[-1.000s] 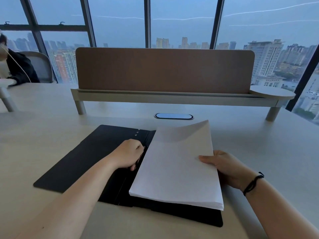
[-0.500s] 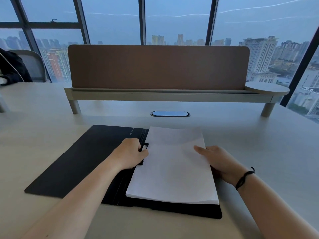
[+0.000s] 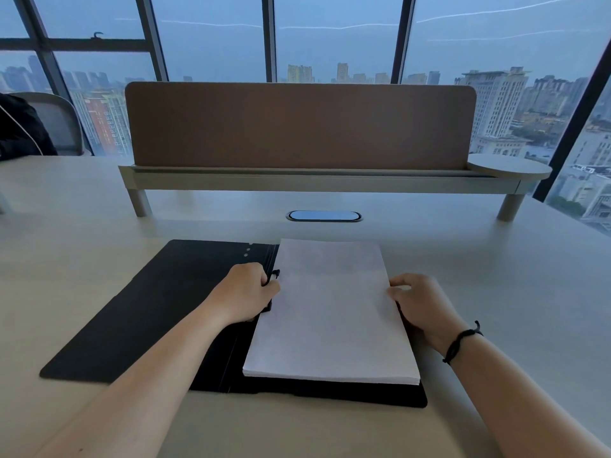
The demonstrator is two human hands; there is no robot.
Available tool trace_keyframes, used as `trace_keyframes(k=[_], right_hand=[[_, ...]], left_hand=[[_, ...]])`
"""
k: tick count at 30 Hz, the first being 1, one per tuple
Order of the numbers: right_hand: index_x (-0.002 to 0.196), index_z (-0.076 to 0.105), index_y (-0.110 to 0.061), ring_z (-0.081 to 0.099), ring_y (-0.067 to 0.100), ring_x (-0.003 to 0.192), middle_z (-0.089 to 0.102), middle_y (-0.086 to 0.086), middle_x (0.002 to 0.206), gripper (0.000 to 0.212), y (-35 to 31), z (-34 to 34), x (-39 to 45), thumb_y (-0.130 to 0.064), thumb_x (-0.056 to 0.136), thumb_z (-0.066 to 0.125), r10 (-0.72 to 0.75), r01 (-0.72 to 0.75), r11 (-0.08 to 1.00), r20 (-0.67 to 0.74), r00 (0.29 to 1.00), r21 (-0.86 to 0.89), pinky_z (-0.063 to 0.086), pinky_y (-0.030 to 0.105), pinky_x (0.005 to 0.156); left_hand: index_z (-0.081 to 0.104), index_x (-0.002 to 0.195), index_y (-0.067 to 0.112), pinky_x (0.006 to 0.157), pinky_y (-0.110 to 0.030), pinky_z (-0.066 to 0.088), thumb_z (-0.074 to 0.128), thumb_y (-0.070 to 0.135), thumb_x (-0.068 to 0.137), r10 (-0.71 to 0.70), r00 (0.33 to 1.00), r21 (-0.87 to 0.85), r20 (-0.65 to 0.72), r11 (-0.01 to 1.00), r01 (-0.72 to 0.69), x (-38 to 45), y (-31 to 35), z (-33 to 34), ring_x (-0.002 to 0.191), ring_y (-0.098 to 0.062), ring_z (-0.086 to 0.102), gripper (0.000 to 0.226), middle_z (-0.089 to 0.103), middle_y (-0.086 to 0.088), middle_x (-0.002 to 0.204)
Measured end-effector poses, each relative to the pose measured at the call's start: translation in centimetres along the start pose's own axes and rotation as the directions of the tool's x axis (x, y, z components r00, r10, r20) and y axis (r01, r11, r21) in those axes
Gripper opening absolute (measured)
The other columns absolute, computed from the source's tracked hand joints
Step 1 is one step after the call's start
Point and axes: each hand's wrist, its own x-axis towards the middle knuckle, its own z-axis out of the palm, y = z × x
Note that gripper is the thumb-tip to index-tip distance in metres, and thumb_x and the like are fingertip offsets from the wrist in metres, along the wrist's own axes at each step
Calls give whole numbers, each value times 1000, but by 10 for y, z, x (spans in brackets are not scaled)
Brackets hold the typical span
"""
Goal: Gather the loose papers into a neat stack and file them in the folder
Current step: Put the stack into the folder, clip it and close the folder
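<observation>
Head view: paper stack (image 3: 330, 312) lies flat on folder (image 3: 139, 312), long axis running away.

text: none legible | labels: none | numbers: none

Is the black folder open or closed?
Open. The folder lies spread flat on the table, its left cover bare, with the paper stack lying on its right half.
</observation>
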Motion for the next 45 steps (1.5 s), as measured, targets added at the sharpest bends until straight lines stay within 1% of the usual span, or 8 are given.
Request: trace_keyframes(k=[9,15,20,28,30,32,38,45], right_hand=[[88,79,-12,74,42,86,80,17,86,23,2,-1,0,-2,93,60,-34,33,999,-17,999,-41,61,49,79],[87,80,-11,62,23,70,68,1,67,15,4,-5,4,-19,90,68,-116,103,958,-34,993,-267,46,25,64],[122,71,-19,67,27,105,74,-1,100,36,-3,-6,-15,-32,88,70,-202,153,852,-45,978,-500,52,34,85],[133,60,-34,51,27,129,53,1,139,47,-1,10,-43,-58,93,51,-263,226,631,70,962,-742,40,37,104],[140,54,-35,42,25,139,45,0,152,56,-1,12,-54,-64,93,48,-277,246,605,89,957,-757,35,39,111],[143,51,-35,37,22,144,39,-4,158,58,-1,15,-66,-64,94,46,-347,332,583,142,927,-741,31,40,115],[124,67,-30,57,15,125,62,-11,137,35,-4,36,-107,-41,99,46,-483,616,517,392,783,-594,38,28,103],[118,67,-32,59,14,123,63,-14,135,30,4,31,-117,-45,100,46,-459,512,583,265,848,-631,41,25,96]], left_hand=[[46,71,11,53,-30,33,61,36,88,-6,999,56,-37,998,8,-2,3,4,55,-18,38,34,47,-4,63],[57,87,4,53,-32,40,60,42,91,-4,990,106,-139,994,19,-5,4,13,57,-21,51,38,65,-8,73],[62,88,13,67,-42,57,60,55,91,6,965,19,-263,1000,-1,-7,2,20,69,-22,67,42,70,-3,74],[51,71,20,61,-31,41,61,38,94,82,960,15,-269,997,-81,-29,-3,26,70,-18,51,31,50,4,66],[66,90,21,70,-32,43,60,36,94,71,970,14,-231,998,-69,-42,-2,29,86,-22,55,15,57,1,76],[67,119,19,91,-37,46,60,37,94,63,973,40,-222,998,-56,-55,-2,32,112,-29,56,32,69,-3,99],[58,135,24,107,-40,36,53,46,96,7,983,90,-182,996,9,-85,9,24,132,-28,43,45,59,-3,138],[56,137,28,119,-55,20,43,69,87,-375,897,97,-234,909,405,-100,-36,-20,141,-37,37,66,50,-10,149]])
